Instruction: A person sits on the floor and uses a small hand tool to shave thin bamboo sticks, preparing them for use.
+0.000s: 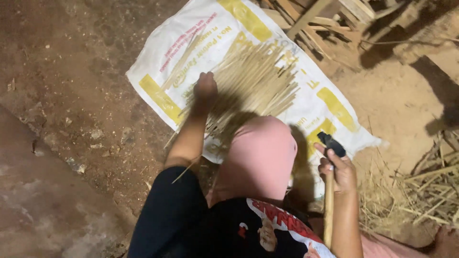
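A heap of thin pale bamboo sticks (258, 79) lies on a white and yellow woven sack (158, 52) spread over the dirt. My left hand (205, 88) reaches out to the left side of the heap, with its fingers curled down into the sticks. My right hand (340, 173) stays close to my body at the lower right, gripping a tool by its long wooden handle (329, 210). The tool's dark head (332, 143) points up above my fist. My pink-clad knee (260, 155) covers the near edge of the sack.
Rough wooden slats (330, 24) are stacked at the top, beyond the sack. Dry straw and split stalks (430, 191) pile up at the right. Reddish dirt with small stones (81, 95) spreads left, and a smoother slab (43, 205) lies at lower left.
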